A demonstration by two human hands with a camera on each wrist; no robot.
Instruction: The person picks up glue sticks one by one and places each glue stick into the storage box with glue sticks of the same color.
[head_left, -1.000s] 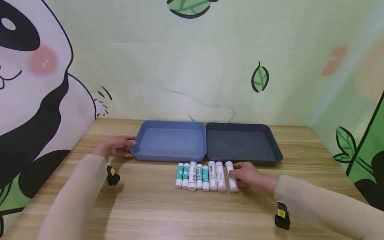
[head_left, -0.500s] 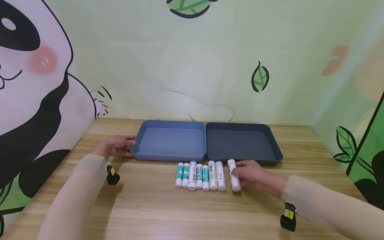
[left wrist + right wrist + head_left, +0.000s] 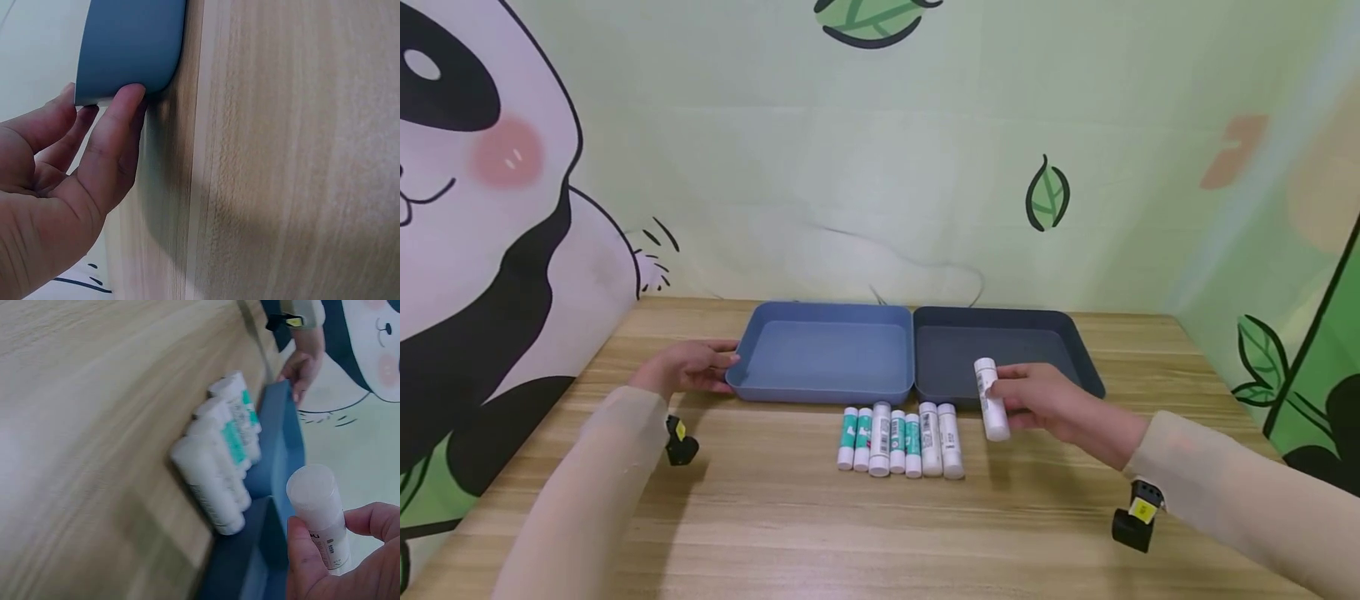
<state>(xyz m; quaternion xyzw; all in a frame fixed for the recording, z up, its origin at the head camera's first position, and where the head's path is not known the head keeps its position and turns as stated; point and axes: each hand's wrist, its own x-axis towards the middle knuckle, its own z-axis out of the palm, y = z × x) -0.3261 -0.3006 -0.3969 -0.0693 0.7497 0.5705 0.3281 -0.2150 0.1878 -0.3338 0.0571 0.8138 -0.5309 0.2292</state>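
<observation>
In the head view my right hand [image 3: 1047,403] pinches a white glue stick [image 3: 992,401], raised off the table and tilted, in front of the dark grey tray [image 3: 1007,398]. The right wrist view shows this glue stick [image 3: 320,509] between thumb and fingers, its printed label partly covered. My left hand [image 3: 694,367] touches the left end of the blue tray [image 3: 820,395]. Seen from the left wrist, its fingertips rest against the outer wall of the blue tray [image 3: 131,50]. A row of glue sticks [image 3: 880,440], some with green labels and some mostly white, lies before the trays.
Both trays stand side by side, touching, at the back of the wooden table [image 3: 790,533]. Behind them rises a wall covering [image 3: 760,167] printed with a panda and leaves. A small black device [image 3: 1135,517] hangs at each wrist.
My right hand has lifted the rightmost glue stick off the table, moving it up and slightly right, toward the dark tray's front edge. The left hand stays at the blue tray.
</observation>
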